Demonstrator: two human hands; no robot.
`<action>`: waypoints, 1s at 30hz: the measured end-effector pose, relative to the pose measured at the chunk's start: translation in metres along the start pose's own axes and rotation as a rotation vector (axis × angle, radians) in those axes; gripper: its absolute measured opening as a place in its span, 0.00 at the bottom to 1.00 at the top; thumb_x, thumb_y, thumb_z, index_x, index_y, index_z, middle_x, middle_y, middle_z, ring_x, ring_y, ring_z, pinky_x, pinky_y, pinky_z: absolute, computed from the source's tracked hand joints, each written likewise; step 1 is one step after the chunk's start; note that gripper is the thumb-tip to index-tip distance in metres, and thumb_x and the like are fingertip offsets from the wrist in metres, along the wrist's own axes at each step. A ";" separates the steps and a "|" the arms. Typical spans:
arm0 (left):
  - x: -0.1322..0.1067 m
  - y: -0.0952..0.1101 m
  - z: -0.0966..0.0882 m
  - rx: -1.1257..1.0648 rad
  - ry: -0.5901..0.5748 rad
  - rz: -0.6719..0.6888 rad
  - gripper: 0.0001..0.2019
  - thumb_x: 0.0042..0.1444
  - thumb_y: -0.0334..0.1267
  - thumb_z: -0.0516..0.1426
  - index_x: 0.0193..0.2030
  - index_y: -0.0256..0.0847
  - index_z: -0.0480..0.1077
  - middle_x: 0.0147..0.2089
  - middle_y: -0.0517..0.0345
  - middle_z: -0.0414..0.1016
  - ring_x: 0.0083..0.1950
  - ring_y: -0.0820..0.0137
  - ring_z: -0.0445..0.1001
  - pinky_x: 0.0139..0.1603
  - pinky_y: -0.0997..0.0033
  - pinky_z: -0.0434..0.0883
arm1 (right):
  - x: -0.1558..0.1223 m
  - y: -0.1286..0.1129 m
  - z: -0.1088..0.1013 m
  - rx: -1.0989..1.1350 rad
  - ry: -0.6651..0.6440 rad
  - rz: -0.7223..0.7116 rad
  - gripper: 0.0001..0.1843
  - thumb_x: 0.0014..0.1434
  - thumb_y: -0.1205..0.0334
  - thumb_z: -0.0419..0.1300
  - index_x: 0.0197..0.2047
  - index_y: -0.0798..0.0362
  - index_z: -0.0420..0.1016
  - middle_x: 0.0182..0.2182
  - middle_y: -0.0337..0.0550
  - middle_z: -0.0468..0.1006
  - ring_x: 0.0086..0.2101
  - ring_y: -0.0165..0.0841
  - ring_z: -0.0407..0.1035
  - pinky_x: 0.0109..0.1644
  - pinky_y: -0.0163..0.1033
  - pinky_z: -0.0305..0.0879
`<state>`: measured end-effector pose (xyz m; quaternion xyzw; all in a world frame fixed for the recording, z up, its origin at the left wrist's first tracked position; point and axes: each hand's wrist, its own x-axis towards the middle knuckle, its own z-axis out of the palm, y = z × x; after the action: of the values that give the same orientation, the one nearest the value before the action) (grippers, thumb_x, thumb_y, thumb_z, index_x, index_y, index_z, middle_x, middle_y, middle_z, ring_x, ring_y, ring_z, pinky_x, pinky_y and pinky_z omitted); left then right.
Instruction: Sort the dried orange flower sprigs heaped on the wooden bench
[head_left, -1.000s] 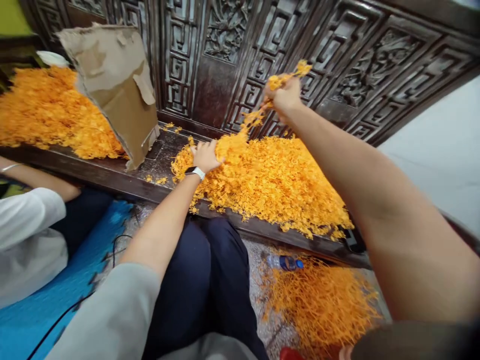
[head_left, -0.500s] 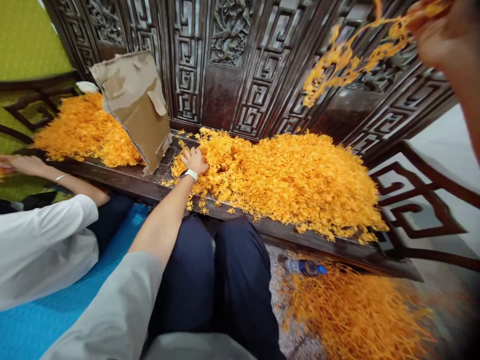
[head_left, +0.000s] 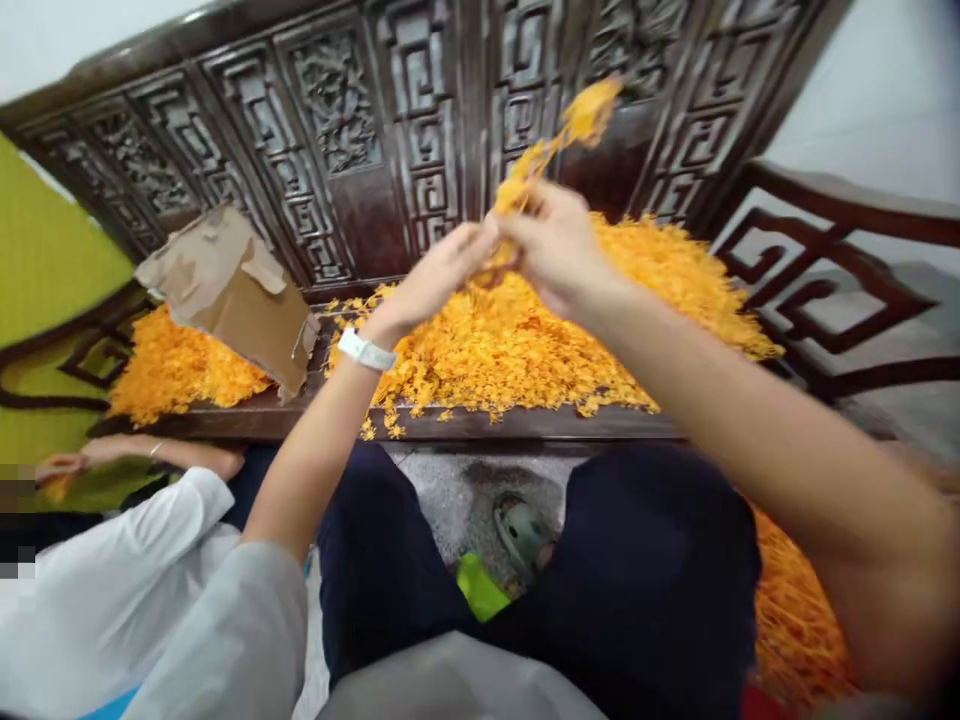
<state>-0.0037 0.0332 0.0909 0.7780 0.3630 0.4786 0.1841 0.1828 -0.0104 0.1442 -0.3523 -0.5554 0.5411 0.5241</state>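
Observation:
My right hand [head_left: 559,240] is closed around a thin orange plastic strand [head_left: 540,155] with small pieces along it; its upper end sticks up past the fingers and is blurred. Fingers of my left hand [head_left: 442,270], a white band on the wrist, meet the right fingertips and pinch the lower part of this strand. Both hands are above a wide heap of small orange plastic pieces [head_left: 495,350] on the dark wooden bench [head_left: 525,428]. Exactly what lies between the left fingertips is partly hidden.
A torn cardboard box [head_left: 259,315] stands on the bench, parting off a second orange heap [head_left: 180,370]. Behind rises a carved wooden backrest [head_left: 360,220]. At left sits another person in a white sleeve [head_left: 172,520]. Stringy orange plastic [head_left: 795,600] lies low at right.
My left hand has risen from the heap, and my right hand has brought the strand down and left, so both now meet on it. The view has turned, and my knees are spread apart.

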 end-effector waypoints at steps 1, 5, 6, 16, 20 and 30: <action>-0.010 0.005 0.016 -0.018 -0.122 0.023 0.22 0.69 0.60 0.59 0.54 0.42 0.73 0.47 0.50 0.79 0.48 0.64 0.81 0.51 0.61 0.77 | -0.013 0.015 0.007 0.011 0.012 0.005 0.17 0.63 0.51 0.72 0.48 0.47 0.73 0.32 0.41 0.77 0.38 0.35 0.76 0.42 0.41 0.74; -0.056 -0.005 0.059 0.038 -0.253 -0.014 0.17 0.71 0.55 0.57 0.50 0.43 0.73 0.45 0.52 0.79 0.44 0.66 0.77 0.46 0.64 0.75 | -0.022 0.065 -0.034 0.138 0.130 0.070 0.17 0.61 0.53 0.72 0.42 0.47 0.69 0.35 0.42 0.78 0.42 0.37 0.78 0.44 0.42 0.74; -0.066 -0.010 0.066 0.074 -0.274 -0.049 0.17 0.73 0.54 0.55 0.47 0.43 0.73 0.41 0.54 0.78 0.41 0.67 0.76 0.44 0.64 0.73 | -0.023 0.076 -0.052 0.168 0.161 0.101 0.17 0.60 0.53 0.73 0.41 0.47 0.69 0.37 0.42 0.79 0.44 0.37 0.78 0.45 0.42 0.74; -0.091 -0.044 0.095 0.244 -0.341 0.044 0.21 0.77 0.49 0.49 0.32 0.44 0.58 0.31 0.59 0.65 0.32 0.69 0.64 0.36 0.63 0.60 | -0.054 0.116 -0.127 0.087 0.245 0.254 0.24 0.46 0.56 0.82 0.32 0.48 0.70 0.31 0.46 0.77 0.35 0.38 0.73 0.35 0.45 0.74; -0.092 -0.053 0.096 0.319 -0.270 0.113 0.22 0.77 0.51 0.49 0.31 0.44 0.57 0.33 0.55 0.67 0.35 0.66 0.66 0.36 0.62 0.62 | -0.046 0.126 -0.138 -0.048 0.222 0.267 0.26 0.47 0.54 0.81 0.32 0.47 0.67 0.22 0.38 0.68 0.26 0.32 0.64 0.25 0.40 0.62; -0.110 -0.042 0.098 0.418 -0.359 0.250 0.22 0.76 0.43 0.51 0.28 0.45 0.53 0.23 0.63 0.54 0.24 0.70 0.55 0.30 0.63 0.52 | -0.045 0.128 -0.143 -0.001 0.292 0.316 0.32 0.57 0.43 0.72 0.28 0.47 0.51 0.20 0.33 0.52 0.20 0.27 0.37 0.22 0.40 0.40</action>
<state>0.0354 -0.0147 -0.0491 0.9098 0.3168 0.2673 0.0210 0.3070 0.0013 -0.0086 -0.5100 -0.4116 0.5595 0.5074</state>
